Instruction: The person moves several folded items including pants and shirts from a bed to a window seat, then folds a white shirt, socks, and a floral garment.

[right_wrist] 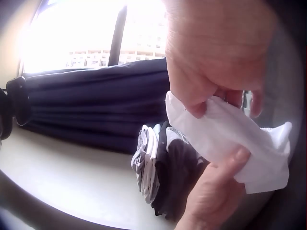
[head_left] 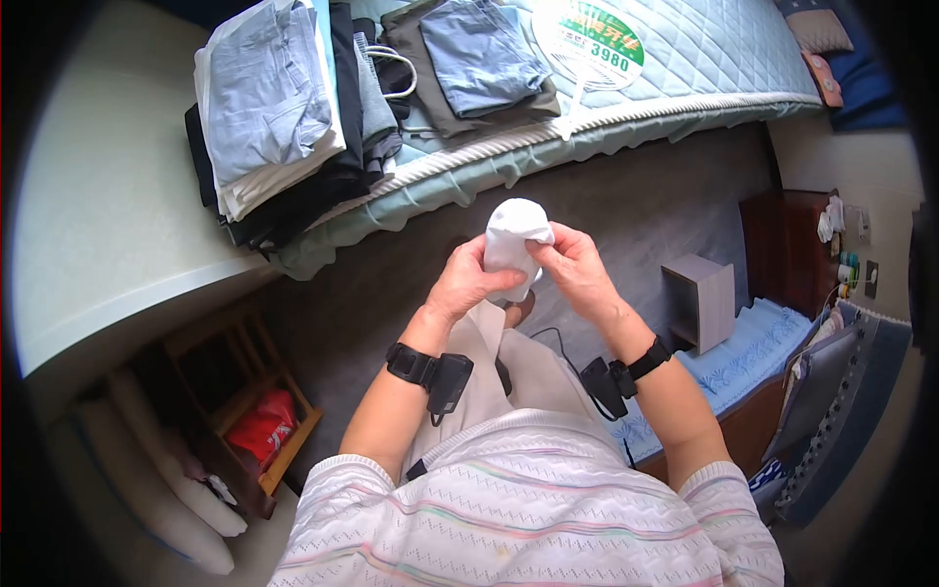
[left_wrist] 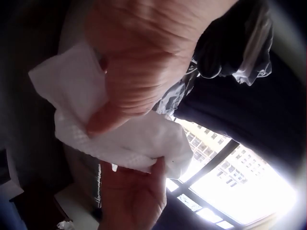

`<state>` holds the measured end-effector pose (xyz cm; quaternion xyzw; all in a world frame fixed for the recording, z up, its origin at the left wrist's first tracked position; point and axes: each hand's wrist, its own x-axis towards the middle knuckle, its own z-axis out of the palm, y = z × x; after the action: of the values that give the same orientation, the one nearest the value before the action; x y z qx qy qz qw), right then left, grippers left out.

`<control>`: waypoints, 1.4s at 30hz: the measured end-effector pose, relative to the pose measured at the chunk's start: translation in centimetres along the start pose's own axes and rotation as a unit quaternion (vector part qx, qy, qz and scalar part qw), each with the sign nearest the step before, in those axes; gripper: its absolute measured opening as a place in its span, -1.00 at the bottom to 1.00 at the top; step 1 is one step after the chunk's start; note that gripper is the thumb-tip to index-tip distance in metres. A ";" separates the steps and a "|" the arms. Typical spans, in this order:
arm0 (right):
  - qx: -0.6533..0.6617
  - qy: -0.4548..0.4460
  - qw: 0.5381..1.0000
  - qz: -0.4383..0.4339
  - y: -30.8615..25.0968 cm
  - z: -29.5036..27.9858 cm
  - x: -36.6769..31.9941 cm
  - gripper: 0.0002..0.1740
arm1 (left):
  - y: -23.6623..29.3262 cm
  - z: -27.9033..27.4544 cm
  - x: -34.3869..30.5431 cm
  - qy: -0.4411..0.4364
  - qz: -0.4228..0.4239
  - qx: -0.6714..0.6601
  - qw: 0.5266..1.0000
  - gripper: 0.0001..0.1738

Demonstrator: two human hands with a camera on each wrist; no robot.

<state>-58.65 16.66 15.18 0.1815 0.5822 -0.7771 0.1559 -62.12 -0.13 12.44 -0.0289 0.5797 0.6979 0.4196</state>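
A small white cloth item [head_left: 513, 245], possibly a sock, is held up between both hands in the head view. My left hand [head_left: 464, 281] grips its left side with the thumb across the front. The right hand [head_left: 579, 270] pinches its right edge between thumb and fingers. In the left wrist view the white cloth [left_wrist: 134, 139] spans between the left hand [left_wrist: 144, 62] above and the right hand [left_wrist: 134, 194] below. From the right wrist the cloth [right_wrist: 216, 129] looks folded, the right hand [right_wrist: 220, 52] pinching its upper end and the left thumb pressing on its face.
Folded clothes [head_left: 269, 98] are stacked on the bed's left part, beside grey folded garments [head_left: 484, 59] and a round fan [head_left: 592, 44]. A wooden rack [head_left: 293, 455] with a red bag stands lower left. At right are a grey box [head_left: 699, 298] and a blue cloth-covered surface [head_left: 748, 342].
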 end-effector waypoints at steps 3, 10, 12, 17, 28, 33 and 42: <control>0.036 -0.075 0.997 -0.001 -2.6 0.7 4.0 -0.78 | -0.4 -3.6 1.1 -0.001 -0.048 0.075 0.996 -0.58; 0.021 -0.066 0.996 0.055 -5.2 3.2 13.3 -0.73 | 3.2 -9.0 2.8 0.037 0.004 0.140 0.989 -0.49; -0.040 -0.026 0.991 0.121 -5.7 4.1 14.5 -0.65 | 3.5 -10.2 3.5 0.078 -0.017 0.096 0.992 -0.51; -0.133 -0.033 0.982 0.129 -5.1 4.7 16.1 -0.61 | 4.2 -10.5 4.8 0.074 0.024 0.049 0.996 -0.52; 0.014 -0.024 0.997 0.071 -5.7 5.5 23.5 -0.67 | 3.6 -11.7 8.8 0.244 0.076 -0.024 0.966 -0.47; -0.021 0.015 0.996 0.090 -5.5 5.6 26.4 -0.64 | 2.3 -11.4 11.0 0.329 0.057 -0.053 0.941 -0.49; -0.044 0.021 0.997 0.057 -5.0 5.9 29.2 -0.63 | 2.1 -11.0 13.9 0.382 0.184 0.047 0.904 -0.58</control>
<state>-87.34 11.46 7.41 0.2238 0.6072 -0.7368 0.1958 -77.31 -1.54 3.17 -0.1669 0.7227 0.6700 0.0309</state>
